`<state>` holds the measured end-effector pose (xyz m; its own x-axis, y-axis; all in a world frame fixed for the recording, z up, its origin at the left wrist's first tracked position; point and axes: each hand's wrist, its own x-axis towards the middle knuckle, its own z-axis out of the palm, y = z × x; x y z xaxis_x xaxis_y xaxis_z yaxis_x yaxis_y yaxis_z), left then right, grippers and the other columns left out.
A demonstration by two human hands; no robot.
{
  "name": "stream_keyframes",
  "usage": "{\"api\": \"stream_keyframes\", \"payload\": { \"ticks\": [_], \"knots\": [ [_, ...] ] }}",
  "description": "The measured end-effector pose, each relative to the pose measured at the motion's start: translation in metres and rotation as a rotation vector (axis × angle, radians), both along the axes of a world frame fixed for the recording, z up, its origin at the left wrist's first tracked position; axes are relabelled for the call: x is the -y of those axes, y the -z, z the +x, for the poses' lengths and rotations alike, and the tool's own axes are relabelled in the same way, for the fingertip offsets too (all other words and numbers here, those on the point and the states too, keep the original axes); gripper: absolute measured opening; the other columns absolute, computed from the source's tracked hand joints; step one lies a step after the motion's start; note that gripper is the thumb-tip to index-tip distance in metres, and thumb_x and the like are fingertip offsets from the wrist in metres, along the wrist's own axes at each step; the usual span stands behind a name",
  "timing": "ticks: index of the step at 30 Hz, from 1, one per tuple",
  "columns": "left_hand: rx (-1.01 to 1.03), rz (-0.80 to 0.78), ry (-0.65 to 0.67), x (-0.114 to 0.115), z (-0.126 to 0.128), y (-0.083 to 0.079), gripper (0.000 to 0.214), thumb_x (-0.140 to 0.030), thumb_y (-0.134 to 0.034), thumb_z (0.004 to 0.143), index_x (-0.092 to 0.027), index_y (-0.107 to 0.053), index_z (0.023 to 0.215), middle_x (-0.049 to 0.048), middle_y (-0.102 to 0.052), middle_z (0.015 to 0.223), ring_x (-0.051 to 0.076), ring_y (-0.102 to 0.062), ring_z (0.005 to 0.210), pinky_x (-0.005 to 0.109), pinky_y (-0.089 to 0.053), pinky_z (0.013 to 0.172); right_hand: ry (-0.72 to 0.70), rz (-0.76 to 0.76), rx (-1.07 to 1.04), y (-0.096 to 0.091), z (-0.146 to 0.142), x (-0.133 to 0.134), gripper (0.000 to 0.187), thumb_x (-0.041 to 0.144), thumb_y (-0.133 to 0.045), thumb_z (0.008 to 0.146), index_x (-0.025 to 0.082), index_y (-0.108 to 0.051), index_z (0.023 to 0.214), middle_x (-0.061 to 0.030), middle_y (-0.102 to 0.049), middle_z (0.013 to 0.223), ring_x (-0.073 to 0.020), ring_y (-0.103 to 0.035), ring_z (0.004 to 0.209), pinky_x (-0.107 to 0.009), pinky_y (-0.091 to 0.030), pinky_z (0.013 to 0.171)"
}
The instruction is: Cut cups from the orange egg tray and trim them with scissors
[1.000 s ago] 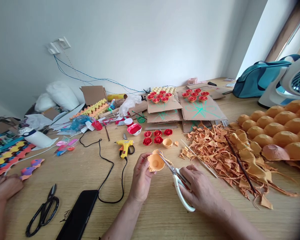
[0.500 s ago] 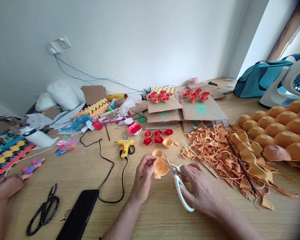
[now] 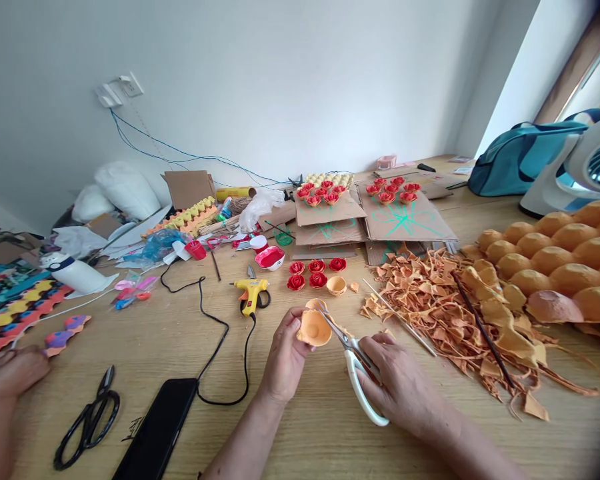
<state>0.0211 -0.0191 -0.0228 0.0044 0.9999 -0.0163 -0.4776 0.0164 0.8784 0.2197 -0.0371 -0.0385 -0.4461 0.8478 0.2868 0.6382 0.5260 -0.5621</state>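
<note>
My left hand (image 3: 286,353) pinches an orange egg-carton cup (image 3: 314,328) by its left side, its hollow turned toward me. My right hand (image 3: 393,380) grips white-handled scissors (image 3: 353,353), whose blades lie along the cup's upper right edge. A thin strip of carton hangs beside the blades. Just beyond, a trimmed orange cup (image 3: 337,286) stands on the table near several red paper-pulp roses (image 3: 317,280). A yellow glue gun (image 3: 251,295) lies to the left of them.
Orange scraps (image 3: 425,300) pile up at right, beside an orange egg tray (image 3: 565,247). Black scissors (image 3: 93,420) and a phone (image 3: 155,430) lie at front left. Cardboard sheets (image 3: 410,220) hold more red roses. Another person's hand (image 3: 17,373) rests at far left.
My left hand has turned the cup and shifted it slightly up and left, so its inside faces me more. The scissors have tilted a little, their blades still at its edge.
</note>
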Motion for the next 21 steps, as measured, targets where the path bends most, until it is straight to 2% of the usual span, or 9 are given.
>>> {"api": "stream_keyframes", "payload": {
  "ticks": [3, 6, 8, 10, 17, 21],
  "knots": [
    [0.027, 0.095, 0.058, -0.0004, 0.0002, 0.001, 0.043, -0.053, -0.066, 0.082, -0.021, -0.061, 0.11, 0.0049, -0.062, 0.097, 0.013, -0.054, 0.075, 0.023, -0.043, 0.062, 0.048, 0.015, 0.001, 0.0015, 0.0006, -0.0007, 0.022, 0.027, -0.051, 0.092, 0.023, -0.042, 0.072, -0.0009, -0.056, 0.065, -0.019, -0.052, 0.068, -0.03, -0.037, 0.064],
    [-0.135, 0.188, 0.057, 0.0008, 0.0013, 0.0021, 0.055, -0.044, -0.079, 0.073, -0.024, -0.056, 0.118, 0.0065, -0.061, 0.112, 0.014, -0.058, 0.086, 0.023, -0.046, 0.069, 0.067, 0.044, -0.007, 0.0025, 0.0014, -0.0021, 0.022, 0.027, -0.05, 0.091, 0.024, -0.041, 0.072, -0.0003, -0.056, 0.062, -0.0182, -0.051, 0.064, -0.029, -0.037, 0.063],
    [-0.247, 0.199, 0.007, 0.0012, 0.002, 0.0034, 0.049, -0.032, -0.08, 0.074, -0.025, -0.056, 0.116, 0.0059, -0.061, 0.116, 0.016, -0.06, 0.093, 0.024, -0.047, 0.075, 0.061, 0.058, -0.008, 0.0031, 0.0013, -0.0032, 0.021, 0.026, -0.05, 0.091, 0.024, -0.042, 0.072, -0.0003, -0.056, 0.063, -0.0182, -0.052, 0.065, -0.029, -0.039, 0.065],
    [-0.299, 0.202, -0.028, 0.0011, 0.0021, 0.005, 0.04, -0.028, -0.075, 0.079, -0.025, -0.056, 0.114, 0.0058, -0.063, 0.116, 0.017, -0.062, 0.097, 0.026, -0.049, 0.079, 0.055, 0.063, -0.003, 0.0036, 0.0007, -0.0042, 0.019, 0.026, -0.049, 0.091, 0.024, -0.042, 0.073, -0.0004, -0.057, 0.064, -0.0187, -0.053, 0.066, -0.03, -0.04, 0.068],
    [-0.344, 0.256, 0.026, 0.0043, 0.0042, 0.0043, 0.039, -0.023, -0.075, 0.078, -0.023, -0.058, 0.113, 0.006, -0.063, 0.116, 0.02, -0.062, 0.108, 0.032, -0.049, 0.094, 0.065, 0.078, 0.0, 0.0014, -0.0002, -0.0056, 0.021, 0.03, -0.046, 0.094, 0.024, -0.038, 0.076, 0.0019, -0.055, 0.065, -0.0168, -0.051, 0.06, -0.035, -0.04, 0.077],
    [-0.361, 0.282, 0.053, 0.0068, 0.0057, 0.0028, 0.04, -0.023, -0.075, 0.078, -0.024, -0.06, 0.114, 0.0064, -0.064, 0.115, 0.021, -0.061, 0.111, 0.034, -0.049, 0.097, 0.06, 0.077, -0.019, -0.0002, 0.0012, -0.0058, 0.02, 0.031, -0.047, 0.094, 0.024, -0.037, 0.078, 0.0026, -0.056, 0.067, -0.0164, -0.05, 0.061, -0.036, -0.039, 0.077]
  ]
}}
